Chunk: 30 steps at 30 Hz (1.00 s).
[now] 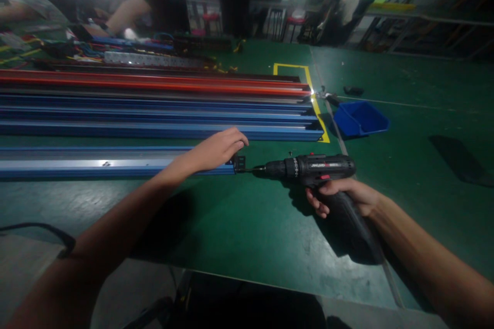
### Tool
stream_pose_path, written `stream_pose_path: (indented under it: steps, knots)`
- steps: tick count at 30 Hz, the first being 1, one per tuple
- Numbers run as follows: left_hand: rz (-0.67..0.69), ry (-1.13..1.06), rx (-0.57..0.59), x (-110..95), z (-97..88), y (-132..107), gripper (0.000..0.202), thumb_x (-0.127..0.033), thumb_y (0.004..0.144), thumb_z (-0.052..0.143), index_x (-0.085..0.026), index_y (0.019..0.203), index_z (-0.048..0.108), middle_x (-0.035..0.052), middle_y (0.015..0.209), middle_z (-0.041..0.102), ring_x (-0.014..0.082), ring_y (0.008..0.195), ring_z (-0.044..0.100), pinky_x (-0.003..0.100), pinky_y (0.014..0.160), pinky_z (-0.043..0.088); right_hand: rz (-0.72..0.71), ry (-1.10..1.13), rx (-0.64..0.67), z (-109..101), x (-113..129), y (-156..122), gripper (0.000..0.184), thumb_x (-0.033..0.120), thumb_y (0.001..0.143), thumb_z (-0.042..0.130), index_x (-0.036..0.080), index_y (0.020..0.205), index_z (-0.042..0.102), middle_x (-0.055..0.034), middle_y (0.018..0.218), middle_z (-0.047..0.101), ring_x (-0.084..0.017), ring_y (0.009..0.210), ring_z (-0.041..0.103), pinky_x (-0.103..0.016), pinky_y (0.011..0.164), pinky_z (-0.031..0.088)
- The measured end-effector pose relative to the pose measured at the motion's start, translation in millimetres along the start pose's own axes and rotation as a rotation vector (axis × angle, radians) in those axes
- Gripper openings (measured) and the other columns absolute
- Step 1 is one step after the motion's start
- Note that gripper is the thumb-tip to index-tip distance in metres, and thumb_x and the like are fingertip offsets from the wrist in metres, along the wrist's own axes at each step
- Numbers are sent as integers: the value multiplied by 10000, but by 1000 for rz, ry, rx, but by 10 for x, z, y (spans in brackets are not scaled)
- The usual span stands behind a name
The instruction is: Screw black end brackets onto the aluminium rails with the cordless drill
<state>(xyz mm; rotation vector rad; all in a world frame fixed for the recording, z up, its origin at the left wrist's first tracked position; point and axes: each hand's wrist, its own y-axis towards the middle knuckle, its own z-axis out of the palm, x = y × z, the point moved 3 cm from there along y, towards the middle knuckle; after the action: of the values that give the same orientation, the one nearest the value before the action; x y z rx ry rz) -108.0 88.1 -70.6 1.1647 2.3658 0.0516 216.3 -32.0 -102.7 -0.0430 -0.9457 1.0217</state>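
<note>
A black cordless drill [326,167] lies sideways in my right hand [347,195], whose fingers wrap round the grip. Its long bit points left and meets the end of a blue metal profile [127,163] with a silver inner face, where a small black end bracket [241,161] sits. Whether the tip is seated in a screw is too small to tell. My left hand [219,150] grips that profile from above close to its end, fingers bent and thumb hidden. A small loose screw [290,152] stands just behind the drill's chuck.
Behind lie several blue profiles [162,127] and a red profile [154,81], ending near yellow tape [322,126]. A blue bin [360,118] stands at the right on the green table [239,231]. Wires and a perforated metal strip [150,59] lie farther back, with other people beyond.
</note>
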Motion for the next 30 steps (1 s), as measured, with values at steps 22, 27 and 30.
stream_pose_path:
  steps: [22, 27, 30]
  knots:
    - [85, 300, 138, -74, -269, -296, 588, -584, 932, 581, -169, 1349, 566, 133, 1271, 695, 293, 1112, 682, 401, 965, 520, 13, 14, 15, -20, -12, -7, 266, 223, 867, 722, 41, 1061, 722, -100, 929, 713, -151, 767, 693, -286, 755, 602]
    - [138, 292, 103, -74, -262, -311, 483, -533, 933, 595, -158, 1235, 630, 117, 1130, 723, 266, 998, 702, 363, 876, 534, 27, 33, 16, -10, -13, -4, 249, 219, 868, 724, 51, 1052, 722, -100, 919, 722, -154, 769, 699, -278, 752, 604]
    - [159, 279, 72, -69, -249, -316, 451, -516, 927, 606, -163, 1205, 647, 109, 1089, 729, 249, 959, 701, 351, 858, 536, 23, 28, 19, -8, -10, -3, 242, 218, 870, 722, 52, 1046, 720, -102, 918, 724, -155, 765, 702, -278, 750, 602]
